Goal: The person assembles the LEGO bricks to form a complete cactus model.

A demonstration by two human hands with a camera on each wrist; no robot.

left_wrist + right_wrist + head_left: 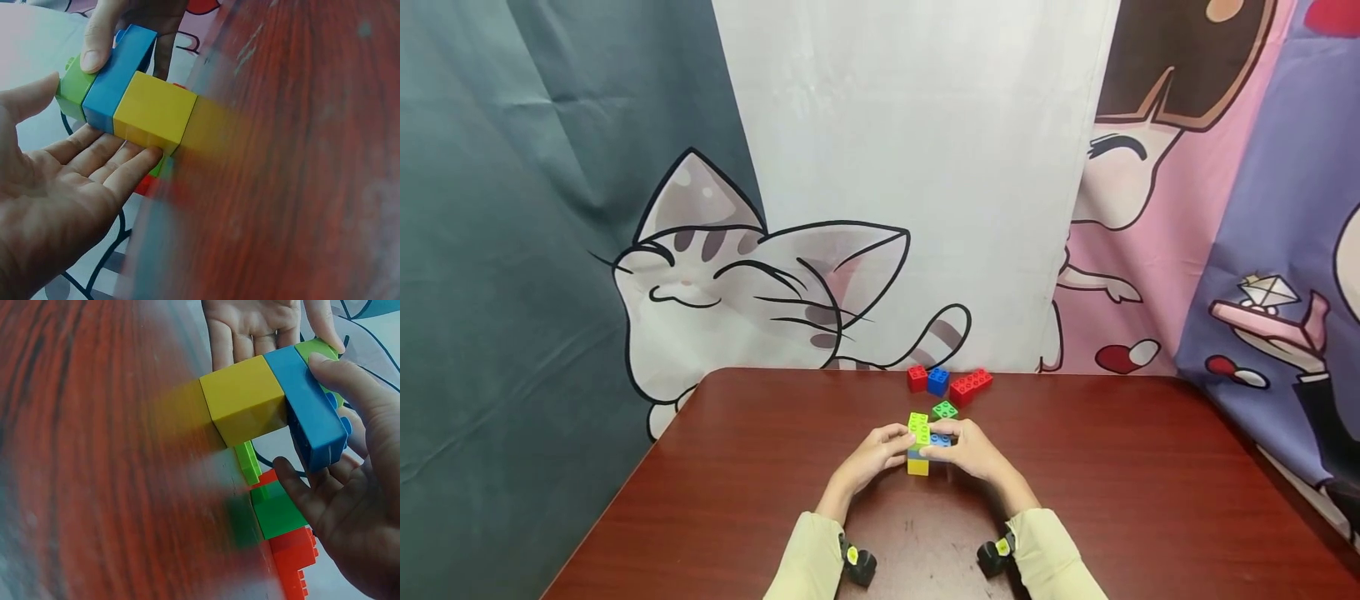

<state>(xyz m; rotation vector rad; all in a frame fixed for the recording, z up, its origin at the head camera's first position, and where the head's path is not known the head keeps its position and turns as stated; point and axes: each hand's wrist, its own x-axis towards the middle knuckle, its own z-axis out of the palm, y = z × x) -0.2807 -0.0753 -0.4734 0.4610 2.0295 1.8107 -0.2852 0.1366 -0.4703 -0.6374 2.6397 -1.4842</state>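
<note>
A small stack of toy bricks stands on the table between the two hands. The yellow brick is at the bottom, a longer blue brick lies across it and juts out to the right, and a lime green brick sits on top. My right hand pinches the lime green brick, its thumb at the near side and its fingers behind. On the left side, my left hand touches the stack with nearly straight fingers, the thumb by the lime green brick.
Behind the stack lies a green brick. Farther back are a small red brick, a blue block and a long red brick, close to the far edge of the brown table. A printed cloth hangs beyond.
</note>
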